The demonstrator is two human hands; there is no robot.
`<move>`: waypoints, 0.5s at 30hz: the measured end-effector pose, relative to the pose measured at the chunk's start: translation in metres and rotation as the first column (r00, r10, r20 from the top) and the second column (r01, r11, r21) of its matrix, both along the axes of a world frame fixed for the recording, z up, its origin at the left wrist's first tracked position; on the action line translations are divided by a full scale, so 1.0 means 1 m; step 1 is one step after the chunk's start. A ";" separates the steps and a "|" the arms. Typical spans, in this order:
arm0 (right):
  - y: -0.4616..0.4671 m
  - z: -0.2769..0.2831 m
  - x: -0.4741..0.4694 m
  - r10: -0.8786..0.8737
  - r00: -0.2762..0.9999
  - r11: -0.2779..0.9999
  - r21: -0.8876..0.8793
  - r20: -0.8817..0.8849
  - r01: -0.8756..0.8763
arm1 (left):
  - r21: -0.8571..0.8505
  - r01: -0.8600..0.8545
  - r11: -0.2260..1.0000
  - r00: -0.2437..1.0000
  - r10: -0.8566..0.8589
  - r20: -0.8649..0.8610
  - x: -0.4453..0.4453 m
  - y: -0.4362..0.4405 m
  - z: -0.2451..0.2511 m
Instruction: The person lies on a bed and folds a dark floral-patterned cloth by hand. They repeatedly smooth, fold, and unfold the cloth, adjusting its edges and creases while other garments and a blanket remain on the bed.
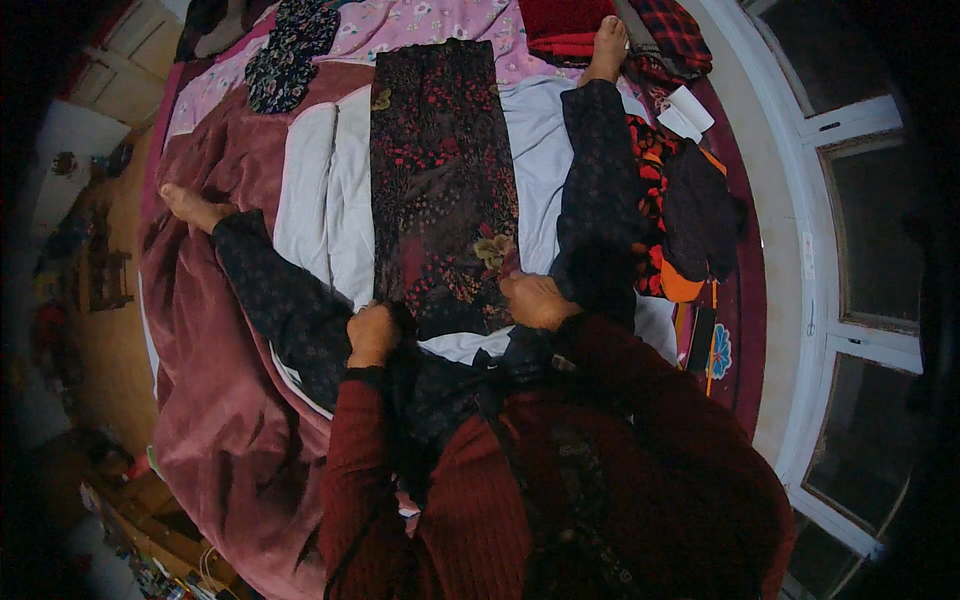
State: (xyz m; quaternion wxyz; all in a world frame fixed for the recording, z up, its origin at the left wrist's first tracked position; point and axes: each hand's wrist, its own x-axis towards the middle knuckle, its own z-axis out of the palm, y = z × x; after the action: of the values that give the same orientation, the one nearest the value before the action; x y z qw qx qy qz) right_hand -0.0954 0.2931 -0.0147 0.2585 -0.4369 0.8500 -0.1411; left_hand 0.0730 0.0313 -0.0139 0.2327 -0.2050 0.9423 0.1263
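Observation:
A dark floral cloth [442, 172] with red and yellow flowers lies as a long rectangle on the bed between my outstretched legs. My left hand [373, 334] is closed on its near left corner. On the opposite side, my right hand [538, 300] grips the near right edge beside a yellow flower print. Between the hands the near edge runs across, just in front of my lap. Whitish cloth [330, 180] shows under and beside it on the left, and pale bluish-white cloth [532, 165] on the right. The fingertips of both hands are hidden.
A mauve blanket [232, 375] spreads at the left. Orange, red and dark clothes [690, 217] lie right of my leg, with a white item [685, 114] beyond. Folded red cloth [562, 26] and a dark floral bundle [292, 56] lie at the far end. Windows [870, 232] line the right.

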 end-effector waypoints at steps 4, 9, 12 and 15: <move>-0.006 0.001 -0.004 -0.080 0.991 0.975 0.215 0.104 0.056 | -0.071 -0.095 0.993 0.982 0.082 -0.170 -0.001 0.000 -0.001; -0.012 0.004 -0.004 -0.477 0.879 0.874 -0.113 -0.021 0.472 | -0.033 -0.336 0.941 0.838 0.283 -0.468 -0.004 -0.004 0.000; -0.015 0.004 -0.008 -0.596 0.799 0.802 0.015 0.072 0.597 | 0.012 -0.367 0.930 0.915 0.364 -0.172 -0.010 -0.005 0.002; -0.015 0.000 -0.021 -0.534 0.815 0.845 0.126 0.226 0.519 | 0.016 -0.437 0.899 0.898 0.437 -0.047 -0.017 -0.004 0.002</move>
State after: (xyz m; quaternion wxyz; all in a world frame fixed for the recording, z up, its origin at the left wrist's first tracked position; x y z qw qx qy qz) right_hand -0.1168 0.2785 -0.0150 0.3279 -0.1553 0.9014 -0.2365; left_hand 0.0558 0.0269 -0.0119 0.1755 -0.4076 0.8774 0.1825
